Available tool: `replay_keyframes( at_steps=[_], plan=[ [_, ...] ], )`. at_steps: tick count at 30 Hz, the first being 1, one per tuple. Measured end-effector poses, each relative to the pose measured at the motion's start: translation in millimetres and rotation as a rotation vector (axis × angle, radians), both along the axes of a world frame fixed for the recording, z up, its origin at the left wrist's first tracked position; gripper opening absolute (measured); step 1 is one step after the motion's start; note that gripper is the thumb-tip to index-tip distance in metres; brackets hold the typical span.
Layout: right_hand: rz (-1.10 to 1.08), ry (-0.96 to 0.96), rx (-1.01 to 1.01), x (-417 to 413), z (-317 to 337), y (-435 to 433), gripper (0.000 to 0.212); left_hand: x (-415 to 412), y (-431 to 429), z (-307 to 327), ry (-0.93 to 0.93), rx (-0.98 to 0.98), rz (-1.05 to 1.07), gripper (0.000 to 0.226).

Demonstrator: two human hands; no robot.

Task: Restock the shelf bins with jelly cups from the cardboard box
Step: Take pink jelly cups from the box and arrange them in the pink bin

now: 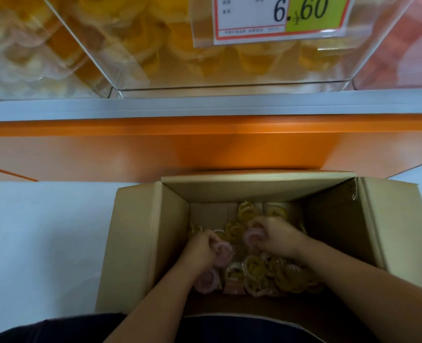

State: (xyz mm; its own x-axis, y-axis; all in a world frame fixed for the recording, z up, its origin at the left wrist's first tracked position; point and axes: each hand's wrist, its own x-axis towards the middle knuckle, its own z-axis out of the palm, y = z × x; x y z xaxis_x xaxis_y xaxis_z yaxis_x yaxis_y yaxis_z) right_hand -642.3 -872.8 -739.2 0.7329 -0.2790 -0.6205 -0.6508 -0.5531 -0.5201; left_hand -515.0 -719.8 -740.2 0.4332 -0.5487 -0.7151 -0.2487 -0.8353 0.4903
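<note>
1. The left hand [201, 246] is deep inside the cardboard box [135, 243], its fingers curled round a pink jelly cup [222, 251].
2. The right hand [274, 237] is a little farther in and grips a second pink cup [252, 235]. Using both hands probably means gathering two per trip.
3. Around and under the hands lie the loose cups [254, 268], mostly yellow, covering only the box floor. Picking pink from this mix suggests the person is sorting by colour for one bin.
4. Another pink cup [207, 280] lies under the left wrist. Whether it is held cannot be told.
5. The box walls rise high on all sides, so both forearms must lift straight up before moving forward. The side flaps [390, 219] are folded outward, which keeps the mouth wide open.
6. The box stands on the pale floor [44, 231], with its far edge against the orange shelf base [205, 144].
7. Above that base, a grey shelf lip [205, 107] juts out, and the hands must pass in front of it.
8. The clear shelf bins [229, 70] sit above the lip. The middle one holds yellow cups and carries a price tag [279, 18]. The bin openings are out of view.
</note>
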Motion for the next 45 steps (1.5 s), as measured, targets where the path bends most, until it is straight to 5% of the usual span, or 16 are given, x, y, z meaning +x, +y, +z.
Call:
replay_keyframes(
  at_steps=[5, 9, 12, 16, 22, 33, 45],
  plan=[
    [0.152, 0.200, -0.010, -12.5, -9.9, 5.6, 0.033, -4.6, 6.6, 7.4, 0.129, 0.192, -0.170, 0.010],
    [0.273, 0.221, -0.154, -9.3, -10.1, 11.4, 0.055, -6.3, 10.2, 6.1, 0.193, 0.252, -0.233, 0.034],
    [0.447, 0.177, -0.295, -2.6, -3.2, 16.4, 0.046, -6.7, 9.7, 4.1, 0.260, 0.234, -0.238, 0.053],
    [0.584, 0.185, -0.408, 4.4, -6.4, 24.8, 0.035, -15.3, 3.9, 3.0, 0.326, 0.143, -0.114, 0.040],
    [0.339, 0.219, -0.248, 2.6, -11.8, 17.0, 0.030, -10.6, 2.0, 6.1, 0.407, 0.063, 0.173, 0.034],
    [-0.111, -0.150, -0.070, -12.3, 87.2, -19.7, 0.019, -2.3, -22.0, 94.8, 0.438, -0.336, 0.284, 0.042],
    [-0.215, -0.501, -0.334, -64.7, 280.7, -18.4, 0.018, -29.3, -44.8, 276.9, 0.379, -0.725, -0.007, 0.038]
  ],
)
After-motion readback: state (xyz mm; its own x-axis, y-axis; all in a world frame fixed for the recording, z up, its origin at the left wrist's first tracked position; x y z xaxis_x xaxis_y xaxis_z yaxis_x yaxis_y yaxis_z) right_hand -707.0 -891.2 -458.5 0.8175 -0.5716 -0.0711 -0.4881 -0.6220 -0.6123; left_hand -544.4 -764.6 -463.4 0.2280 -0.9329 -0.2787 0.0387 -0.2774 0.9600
